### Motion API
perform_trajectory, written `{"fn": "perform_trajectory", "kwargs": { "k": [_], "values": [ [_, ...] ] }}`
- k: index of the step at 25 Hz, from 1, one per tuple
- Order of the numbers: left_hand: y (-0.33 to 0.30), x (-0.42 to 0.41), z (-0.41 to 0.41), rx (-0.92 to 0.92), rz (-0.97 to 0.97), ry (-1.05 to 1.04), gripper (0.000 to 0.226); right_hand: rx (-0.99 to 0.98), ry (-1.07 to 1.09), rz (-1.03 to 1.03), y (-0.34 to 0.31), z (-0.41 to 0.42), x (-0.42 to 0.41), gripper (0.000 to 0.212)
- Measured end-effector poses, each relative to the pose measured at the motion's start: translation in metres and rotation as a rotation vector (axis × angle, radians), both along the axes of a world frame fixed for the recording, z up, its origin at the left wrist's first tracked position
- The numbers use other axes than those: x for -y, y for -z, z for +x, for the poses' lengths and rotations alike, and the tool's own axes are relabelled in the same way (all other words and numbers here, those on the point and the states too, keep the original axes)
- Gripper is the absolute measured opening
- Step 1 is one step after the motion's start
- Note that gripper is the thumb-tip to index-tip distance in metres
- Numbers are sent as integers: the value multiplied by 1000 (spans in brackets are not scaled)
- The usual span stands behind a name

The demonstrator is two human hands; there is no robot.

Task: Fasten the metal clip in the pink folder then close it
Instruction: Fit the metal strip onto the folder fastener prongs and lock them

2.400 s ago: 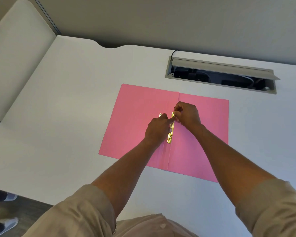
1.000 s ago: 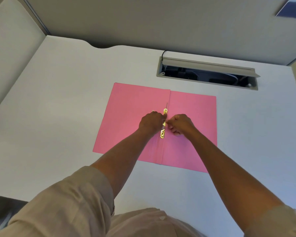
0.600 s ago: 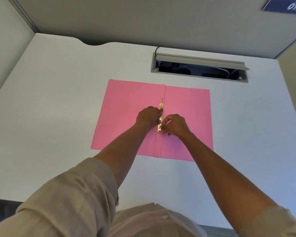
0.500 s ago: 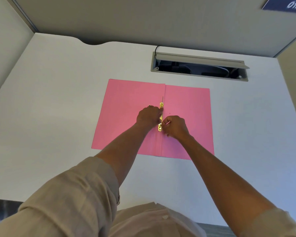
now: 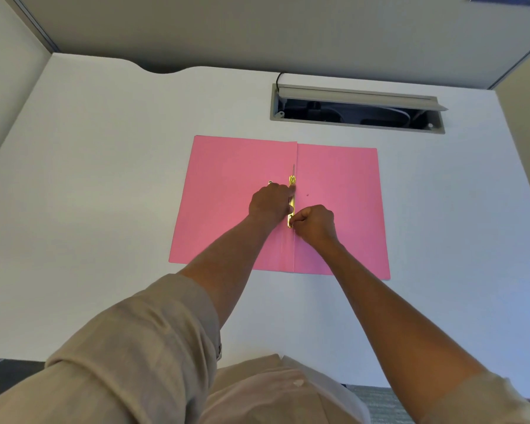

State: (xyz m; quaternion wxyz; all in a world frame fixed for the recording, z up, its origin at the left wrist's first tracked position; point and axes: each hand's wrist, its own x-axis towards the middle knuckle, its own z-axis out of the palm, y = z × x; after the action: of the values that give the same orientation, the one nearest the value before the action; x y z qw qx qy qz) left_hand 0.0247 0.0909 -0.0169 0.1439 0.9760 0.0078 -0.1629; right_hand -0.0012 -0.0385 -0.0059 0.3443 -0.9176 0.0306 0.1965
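A flat pink card folder (image 5: 227, 209) lies open on a white desk (image 5: 104, 179), its central fold running away from the viewer. The left hand (image 5: 270, 203), curled, presses its fingers onto the gold-coloured metal clip strip (image 5: 292, 203) lying along that fold. The right hand (image 5: 314, 223), closed in a narrow pinch, grips the strip's near end. Behind the folder, a grey recessed cable tray (image 5: 357, 108) stands with its lid raised.
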Motion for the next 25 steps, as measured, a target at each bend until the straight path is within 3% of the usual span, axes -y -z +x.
{"fn": "perform_trajectory", "kwargs": {
  "k": [6, 13, 25],
  "values": [
    [1, -2, 4, -18, 7, 23, 57, -66, 193, 123, 5, -7, -1, 13],
    [2, -1, 5, 5, 25, 39, 60, -42, 303, 131, 11, -16, -3, 12],
    [6, -2, 5, 41, 58, 72, 61, 80, 293, 98, 18, -26, -14, 7]
  ]
}}
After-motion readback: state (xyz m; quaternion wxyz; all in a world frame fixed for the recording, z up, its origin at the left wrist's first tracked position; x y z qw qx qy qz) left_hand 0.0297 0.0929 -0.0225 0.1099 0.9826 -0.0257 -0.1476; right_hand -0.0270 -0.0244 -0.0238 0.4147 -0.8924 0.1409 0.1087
